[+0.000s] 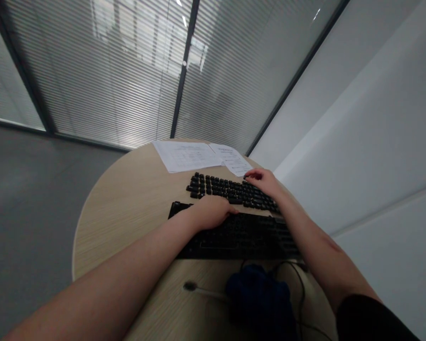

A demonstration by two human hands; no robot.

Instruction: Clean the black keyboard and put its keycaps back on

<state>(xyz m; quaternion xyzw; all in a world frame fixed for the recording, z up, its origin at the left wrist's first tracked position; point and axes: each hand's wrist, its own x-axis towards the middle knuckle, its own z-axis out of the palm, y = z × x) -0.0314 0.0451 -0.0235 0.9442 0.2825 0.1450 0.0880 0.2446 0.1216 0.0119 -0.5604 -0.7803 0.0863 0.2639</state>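
Note:
A black keyboard (pixel 248 237) lies near the front of the round table; its surface is dark and its details are hard to make out. Just behind it, loose black keycaps (pixel 220 186) are set out in rows. My left hand (pixel 213 210) rests over the keyboard's far edge, one finger stretched to the right and the others hidden under the hand. At the far right of the keycap rows is my right hand (pixel 264 181), its fingertips pinched together on a small black keycap (pixel 245 177).
Printed sheets of paper (pixel 188 157) lie at the table's (pixel 110 203) far edge. In front of the keyboard are a white-handled brush (pixel 199 288), a dark blue bunched cloth (pixel 261 298) and a black cable (pixel 300 289). A white wall (pixel 376 142) rises at the right.

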